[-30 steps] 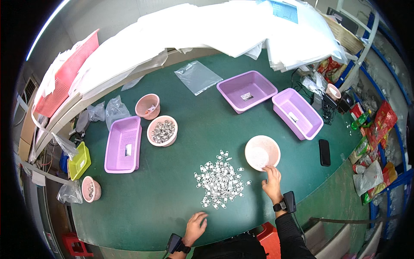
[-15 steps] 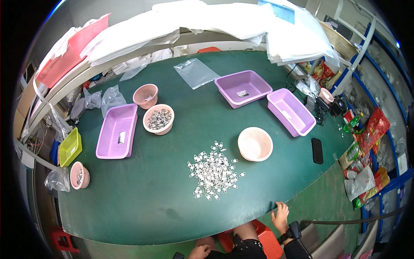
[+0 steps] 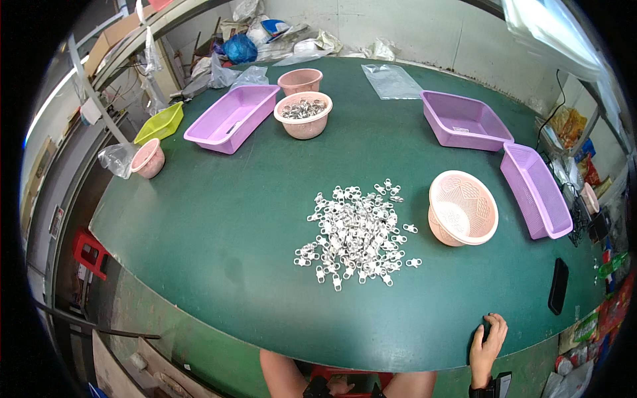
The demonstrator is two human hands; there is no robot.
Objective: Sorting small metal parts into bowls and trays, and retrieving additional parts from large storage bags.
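My right hand (image 3: 488,339) lies on the green tabletop near its front right edge, thumb apart from loosely bent fingers, holding nothing. Low between my thighs, by the red stool (image 3: 358,375), my left hand (image 3: 340,385) shows only in part and its fingers are not clear. In front of me is a heap of small silver metal clasps (image 3: 358,229) with a ring at each end. A pale peach plastic basket (image 3: 462,209) stands right of the heap, with nothing seen inside.
At the back left, a peach bowl (image 3: 303,123) holds shiny metal pieces, beside another bowl (image 3: 300,81) and a purple tray (image 3: 232,119). Two purple trays (image 3: 468,136) (image 3: 536,192) and a black phone (image 3: 559,286) lie right. A green tray (image 3: 159,124) and small bowl (image 3: 148,159) sit far left.
The view has shifted and come closer to the table. My right hand has gone from the table's edge onto its top. My left hand has moved from my thigh to between my legs.
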